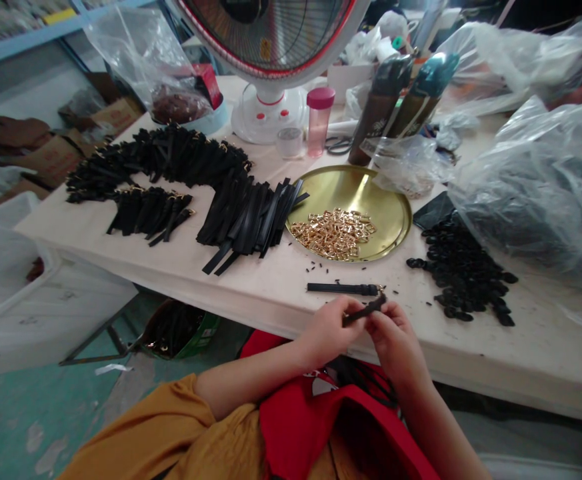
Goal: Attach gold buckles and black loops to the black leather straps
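Over the table's front edge, my left hand [331, 328] is closed on a short black strap [365, 311]. My right hand [395, 337] pinches the far end of that same strap. Just beyond my fingers lies another black strap [341, 289] with a gold buckle at its right end. Farther back, a round gold tray [391, 200] bears a heap of small gold buckles [333, 233]. Flat black strips [251, 217] are piled left of the tray. Small black loops or pieces [463, 267] form a heap to its right; their exact kind is unclear.
Finished-looking black straps with gold ends [165, 153] lie bunched at the back left. A white fan [271, 113], a pink bottle [321, 120] and dark bottles [378, 110] stand behind the tray. Clear plastic bags [545, 193] cover the right side. A white bin [51, 287] stands left.
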